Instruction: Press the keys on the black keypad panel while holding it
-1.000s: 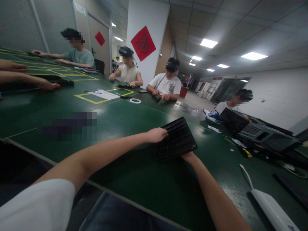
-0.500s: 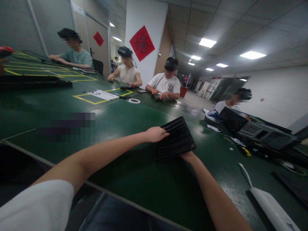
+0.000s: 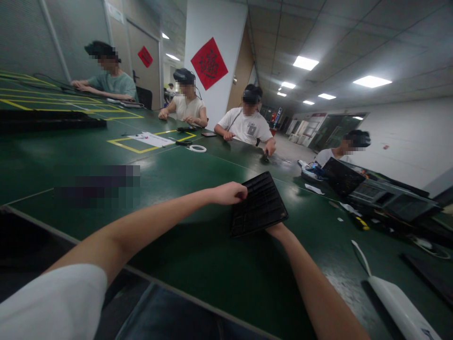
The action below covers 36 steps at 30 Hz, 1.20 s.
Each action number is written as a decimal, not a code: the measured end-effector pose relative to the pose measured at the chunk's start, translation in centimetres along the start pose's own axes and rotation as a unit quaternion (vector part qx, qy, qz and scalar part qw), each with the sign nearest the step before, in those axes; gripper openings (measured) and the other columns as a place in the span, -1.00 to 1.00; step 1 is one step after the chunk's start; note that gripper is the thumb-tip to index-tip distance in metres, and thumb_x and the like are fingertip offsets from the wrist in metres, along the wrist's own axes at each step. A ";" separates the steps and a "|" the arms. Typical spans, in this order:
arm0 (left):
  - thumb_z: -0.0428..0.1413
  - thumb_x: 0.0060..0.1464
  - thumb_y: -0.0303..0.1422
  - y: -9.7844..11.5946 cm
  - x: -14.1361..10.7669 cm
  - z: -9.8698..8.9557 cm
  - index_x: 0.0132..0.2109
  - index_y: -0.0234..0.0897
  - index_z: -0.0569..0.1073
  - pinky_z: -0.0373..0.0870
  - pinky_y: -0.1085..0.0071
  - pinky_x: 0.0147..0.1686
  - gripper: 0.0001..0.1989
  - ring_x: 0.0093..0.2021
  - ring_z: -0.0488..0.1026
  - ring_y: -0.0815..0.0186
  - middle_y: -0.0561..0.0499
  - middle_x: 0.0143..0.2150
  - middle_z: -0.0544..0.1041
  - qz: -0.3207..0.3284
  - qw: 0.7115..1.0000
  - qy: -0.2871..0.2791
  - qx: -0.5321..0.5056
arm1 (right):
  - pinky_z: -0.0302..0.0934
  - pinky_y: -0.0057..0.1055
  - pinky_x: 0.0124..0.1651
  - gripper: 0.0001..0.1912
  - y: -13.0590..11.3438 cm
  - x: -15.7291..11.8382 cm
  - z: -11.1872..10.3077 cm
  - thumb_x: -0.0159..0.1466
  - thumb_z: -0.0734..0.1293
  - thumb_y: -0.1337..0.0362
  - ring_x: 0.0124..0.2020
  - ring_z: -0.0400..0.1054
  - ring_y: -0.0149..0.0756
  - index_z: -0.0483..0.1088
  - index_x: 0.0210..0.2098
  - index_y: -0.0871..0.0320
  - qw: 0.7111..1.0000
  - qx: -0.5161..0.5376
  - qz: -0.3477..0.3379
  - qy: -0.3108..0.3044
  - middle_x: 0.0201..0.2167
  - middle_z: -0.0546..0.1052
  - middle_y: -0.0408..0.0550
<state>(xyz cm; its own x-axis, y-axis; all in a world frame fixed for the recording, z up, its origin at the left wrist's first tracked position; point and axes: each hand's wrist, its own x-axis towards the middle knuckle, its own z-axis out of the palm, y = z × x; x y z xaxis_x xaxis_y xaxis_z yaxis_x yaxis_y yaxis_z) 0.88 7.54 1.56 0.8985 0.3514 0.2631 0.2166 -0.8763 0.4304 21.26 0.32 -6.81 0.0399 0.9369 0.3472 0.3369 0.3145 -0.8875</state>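
Observation:
A black rectangular plastic tray [image 3: 264, 205] with raised ribs across its face is held tilted above the green table. My right hand [image 3: 277, 230] grips it by the lower right edge, its fingers hidden behind the tray. Over the tray's left part is my left hand [image 3: 231, 192], its fingers curled together. Whatever may be between those fingertips is too small to make out.
On the green table [image 3: 212, 264], a white power strip [image 3: 399, 304] lies at right, near an open computer case [image 3: 378, 196]. A white ring [image 3: 197, 148] and a paper sheet [image 3: 150, 140] lie further off. Several co-workers sit across the table.
My left hand has drawn back slightly left, its fingers more curled. The tray stays put. A co-worker opposite has moved a hand with a dark object rightward. A red item left view at far left.

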 end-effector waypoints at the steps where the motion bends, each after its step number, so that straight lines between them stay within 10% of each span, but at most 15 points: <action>1: 0.05 -0.14 -0.60 -0.1 0.0 0.0 -0.38 -0.34 0.41 0.21 0.52 -0.38 -0.87 -0.38 0.30 0.41 0.03 -0.39 0.39 0.011 1.000 0.013 -0.019 | 0.07 -0.20 0.18 -0.61 -0.1 0.0 0.1 0.14 0.26 0.05 0.03 0.24 -0.23 0.39 -0.08 0.07 1.000 0.005 0.002 -0.002 -0.06 0.46 -0.06; 5: 0.06 -0.18 -0.58 -0.4 0.3 0.4 -0.40 -0.34 0.37 0.22 0.51 -0.46 -0.87 -0.47 0.26 0.44 0.07 -0.45 0.32 -0.077 0.966 0.083 -0.233 | 0.11 -0.18 0.15 -0.62 -1.0 0.0 0.6 0.17 0.24 0.05 0.04 0.23 -0.21 0.39 -0.08 0.05 1.000 0.024 0.006 -0.011 -0.08 0.47 -0.08; 10: -0.03 -0.08 -0.49 -0.5 0.6 1.0 -0.49 -0.34 0.27 0.23 0.51 -0.53 -0.92 -0.55 0.26 0.46 0.07 -0.56 0.27 -0.295 0.783 0.150 -0.526 | 0.10 -0.17 0.16 -0.61 -1.9 -0.1 0.7 0.16 0.24 0.02 0.05 0.23 -0.21 0.40 -0.09 0.04 0.998 0.048 0.004 -0.030 -0.07 0.47 -0.09; 12: 0.01 -0.09 -0.46 -0.5 0.7 1.1 -0.52 -0.34 0.27 0.16 0.53 -0.57 -0.90 -0.58 0.21 0.48 0.09 -0.58 0.25 -0.301 0.798 0.154 -0.499 | 0.10 -0.17 0.16 -0.58 -2.0 -0.2 0.7 0.14 0.25 -0.01 0.05 0.24 -0.21 0.38 -0.08 0.03 0.998 0.059 0.004 -0.032 -0.05 0.46 -0.09; 17: 0.27 -0.33 -0.28 -0.5 0.4 1.6 -0.30 -0.33 0.43 0.19 0.48 -0.45 -0.63 -0.43 0.29 0.40 0.07 -0.43 0.38 -0.197 0.945 0.092 -0.245 | 0.08 -0.18 0.19 -0.45 -2.5 -0.4 1.1 0.07 0.25 -0.12 0.04 0.26 -0.21 0.35 -0.03 0.02 0.995 0.088 -0.006 -0.043 0.00 0.42 -0.08; 22: 0.20 -0.21 -0.12 0.0 0.1 2.3 -0.29 -0.36 0.48 0.23 0.43 -0.35 -0.60 -0.31 0.36 0.28 -0.04 -0.33 0.45 -0.114 0.991 0.057 -0.050 | 0.03 -0.18 0.22 -0.47 -2.4 -0.5 1.5 0.07 0.26 -0.08 0.06 0.25 -0.22 0.35 -0.05 0.05 0.995 0.081 -0.036 -0.039 0.03 0.40 -0.06; 28: 0.08 -0.11 -0.02 -1.9 0.5 0.2 -0.29 -0.32 0.51 0.24 0.45 -0.38 -0.56 -0.31 0.41 0.26 -0.05 -0.31 0.50 -0.200 0.970 0.131 0.036 | 0.12 -0.13 0.12 -0.55 -2.0 -0.2 -4.0 0.02 0.32 0.15 -0.02 0.30 -0.14 0.36 -0.09 0.14 0.981 -0.186 0.000 -0.046 -0.06 0.44 0.03; 32: 0.05 -0.09 -0.01 -6.2 -1.4 -3.6 -0.36 -0.31 0.50 0.25 0.43 -0.32 -0.58 -0.21 0.41 0.17 -0.11 -0.27 0.50 -0.353 0.901 0.174 0.183 | 0.09 -0.08 0.08 -0.48 -1.3 -1.6 -10.8 0.13 0.21 0.17 0.03 0.23 0.02 0.28 0.03 0.32 0.864 -0.484 0.122 0.065 -0.06 0.40 0.22; 36: 0.15 -0.14 -0.05 -10.8 -5.5 -6.7 -0.46 -0.39 0.43 0.25 0.30 -0.20 -0.59 -0.11 0.36 -0.01 -0.24 -0.30 0.46 -0.474 0.833 0.200 0.204 | 0.18 -0.11 -0.06 -0.54 -0.1 -3.8 -15.0 0.19 0.13 0.12 -0.04 0.29 0.09 0.32 -0.02 0.26 0.761 -0.542 0.337 0.115 -0.10 0.41 0.24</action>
<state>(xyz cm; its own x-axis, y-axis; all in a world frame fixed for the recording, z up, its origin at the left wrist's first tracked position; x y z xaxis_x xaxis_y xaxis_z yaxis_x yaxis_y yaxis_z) -8.92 17.25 1.24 0.0686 0.9593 0.2741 0.9415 -0.1531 0.3001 35.13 -5.58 -3.50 0.6695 0.7387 0.0776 0.7398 -0.6538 -0.1592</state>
